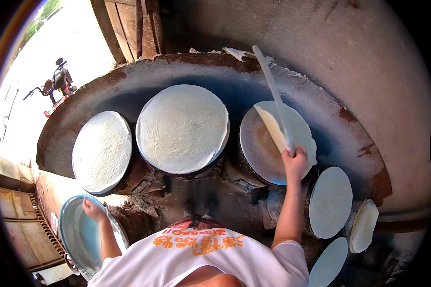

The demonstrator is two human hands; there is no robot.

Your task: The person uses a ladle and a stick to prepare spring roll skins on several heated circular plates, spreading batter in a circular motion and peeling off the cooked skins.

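Note:
My right hand (296,158) grips the lower end of a long, pale flat stick (272,83), which points up and away over a round griddle (258,141). A thin white pancake (299,129) covers the griddle's right part; its left edge is lifted and folded along the stick, baring the brown cooking surface. My left hand (93,209) is closed over a wide blue basin (69,225) at lower left. Whatever it may hold cannot be made out. A large pancake (183,129) covers the middle griddle, and another pancake (103,150) lies on the left one.
A curved, rusty-edged metal sheet (196,71) rises behind the griddles. On the right stand a round pale disc (330,203), a smaller cream-coloured one (364,227) and another pale disc (328,263). A scooter (60,81) stands outside at upper left.

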